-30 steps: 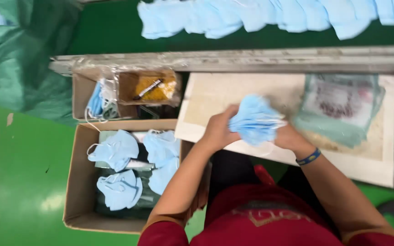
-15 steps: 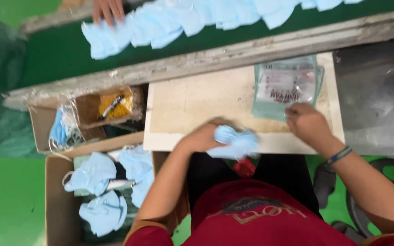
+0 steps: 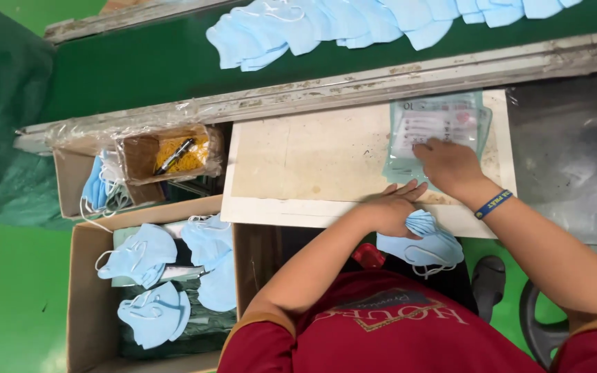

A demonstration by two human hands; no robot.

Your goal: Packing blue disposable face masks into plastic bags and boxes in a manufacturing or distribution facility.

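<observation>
My left hand point(image 3: 394, 208) holds a stack of light blue face masks point(image 3: 423, 240) at the near edge of the pale work board point(image 3: 305, 162). My right hand point(image 3: 450, 164) rests with its fingers on the top clear plastic pouch of a small pile of pouches point(image 3: 437, 124) at the board's far right. A blue wristband sits on my right wrist. My red shirt fills the bottom of the view.
A green conveyor belt point(image 3: 139, 69) carries a row of blue masks point(image 3: 354, 24) at the top. To the left stand a cardboard box with loose masks point(image 3: 153, 276), a smaller box point(image 3: 70, 183) with masks, and a little box with a pen point(image 3: 174, 155). A grey plastic sheet point(image 3: 575, 145) lies at right.
My left hand brought the mask stack down from above the board to its near edge. My right hand let go of the stack and reached onto the pouch pile.
</observation>
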